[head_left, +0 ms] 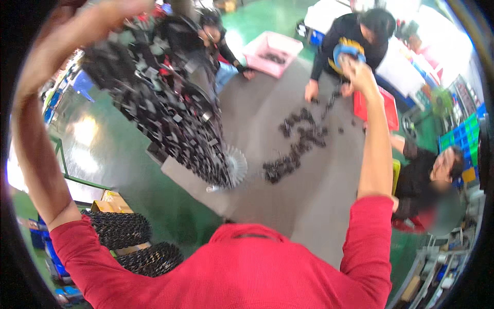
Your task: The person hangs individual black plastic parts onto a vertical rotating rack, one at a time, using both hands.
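Observation:
Raised at the upper left, my left hand (110,13) is smeared by motion and its fingers do not show clearly. It is nearest the top of a tall, dense bundle of small black parts (159,98), which narrows down to a clear ridged disc (236,166) on the grey table (252,206). My right hand (362,80) is lifted at the upper right with its fingers closed. Just beyond its fingertips shows a blue rounded thing (348,50); whether I hold it cannot be made out. Loose black parts (303,136) lie in a winding heap on the table.
A co-worker in black (334,38) reaches onto the far side of the table, beside a red tray (389,109). Another person (208,33) sits near a pink bin (272,51). A third (424,175) is at the right. Black coiled stacks (121,229) stand at lower left.

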Demonstrator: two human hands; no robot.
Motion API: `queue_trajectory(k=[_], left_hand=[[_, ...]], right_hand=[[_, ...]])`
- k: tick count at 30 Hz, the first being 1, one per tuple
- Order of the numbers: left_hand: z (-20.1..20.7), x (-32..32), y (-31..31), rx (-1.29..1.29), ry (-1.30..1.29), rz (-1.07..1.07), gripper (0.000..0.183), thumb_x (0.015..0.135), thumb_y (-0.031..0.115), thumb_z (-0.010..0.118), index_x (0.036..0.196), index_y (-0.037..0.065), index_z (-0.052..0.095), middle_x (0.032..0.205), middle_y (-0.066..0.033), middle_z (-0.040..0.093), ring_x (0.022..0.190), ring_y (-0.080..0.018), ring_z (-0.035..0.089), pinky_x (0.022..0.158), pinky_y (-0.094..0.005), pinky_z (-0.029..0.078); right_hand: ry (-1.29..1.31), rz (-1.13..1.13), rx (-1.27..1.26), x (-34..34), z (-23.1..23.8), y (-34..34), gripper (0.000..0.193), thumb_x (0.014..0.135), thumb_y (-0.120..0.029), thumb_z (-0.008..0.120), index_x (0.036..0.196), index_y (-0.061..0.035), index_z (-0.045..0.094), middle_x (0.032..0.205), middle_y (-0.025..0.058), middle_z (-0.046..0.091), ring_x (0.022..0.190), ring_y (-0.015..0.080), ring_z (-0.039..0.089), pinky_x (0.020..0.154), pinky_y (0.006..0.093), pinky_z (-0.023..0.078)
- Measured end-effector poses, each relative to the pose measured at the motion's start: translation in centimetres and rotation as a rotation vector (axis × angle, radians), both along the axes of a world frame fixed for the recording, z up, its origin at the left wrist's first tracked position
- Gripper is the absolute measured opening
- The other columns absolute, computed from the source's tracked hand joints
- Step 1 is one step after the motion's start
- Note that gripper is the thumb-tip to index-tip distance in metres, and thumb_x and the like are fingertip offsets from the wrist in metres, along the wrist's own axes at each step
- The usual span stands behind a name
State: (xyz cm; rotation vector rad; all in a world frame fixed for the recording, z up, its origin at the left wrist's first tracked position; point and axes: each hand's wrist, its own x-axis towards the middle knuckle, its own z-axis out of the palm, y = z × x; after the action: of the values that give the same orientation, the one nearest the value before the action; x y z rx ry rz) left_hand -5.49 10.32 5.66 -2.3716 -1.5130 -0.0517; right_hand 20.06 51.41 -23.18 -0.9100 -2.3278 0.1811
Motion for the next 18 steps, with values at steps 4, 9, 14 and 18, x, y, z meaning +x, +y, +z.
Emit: queue_trajectory(k=[4,9,14,18], left_hand=[[-1.0,0.8,-1.0,0.009,-0.084,-0.111,0.049,0.07,0.023,0.058,0.113,-0.001,0.056,0.115,-0.0173,0.056,0.109,-0.0312,0.051,0.094,-0.0388,0.037],[-0.1,1.5,-3.3,0.044,-0.113,-0.106,0.043,0.072,0.014,0.063,0.112,0.001,0.057,0.112,-0.0166,0.057,0.104,-0.0305,0.055,0.091,-0.0373,0.041],[-0.8,0.0,-2.7,0.109,-0.099,-0.242,0.042,0.077,0.022,0.062,0.115,0.004,0.055,0.11,-0.0181,0.058,0.1,-0.0275,0.056,0.088,-0.0364,0.043],[-0.8,-0.9,-3.2,0.141,-0.251,-0.302,0.037,0.077,0.019,0.06,0.109,0.002,0.059,0.106,-0.0169,0.06,0.095,-0.0212,0.059,0.084,-0.0326,0.046]], right_hand=[[-0.448,-0.185,-0.001,-0.6,10.1,-2.6,0.034,0.077,-0.03,0.058,0.095,-0.0017,0.062,0.087,0.0195,0.062,0.083,0.0267,0.062,0.073,0.0357,0.046],[0.202,0.079,0.392,-7.4,28.0,-16.1,0.034,0.082,-0.026,0.053,0.103,0.0007,0.058,0.09,0.0137,0.064,0.086,0.0201,0.061,0.076,0.0328,0.045],[0.047,0.848,-0.168,-14.1,33.7,-27.7,0.032,0.083,-0.03,0.055,0.096,-0.0004,0.056,0.088,0.009,0.061,0.083,0.0153,0.058,0.07,0.0302,0.045],[-0.183,1.029,-0.235,-20.1,33.0,-33.6,0.031,0.083,-0.03,0.056,0.094,-0.0008,0.056,0.088,0.0091,0.061,0.082,0.0156,0.058,0.069,0.0305,0.046]])
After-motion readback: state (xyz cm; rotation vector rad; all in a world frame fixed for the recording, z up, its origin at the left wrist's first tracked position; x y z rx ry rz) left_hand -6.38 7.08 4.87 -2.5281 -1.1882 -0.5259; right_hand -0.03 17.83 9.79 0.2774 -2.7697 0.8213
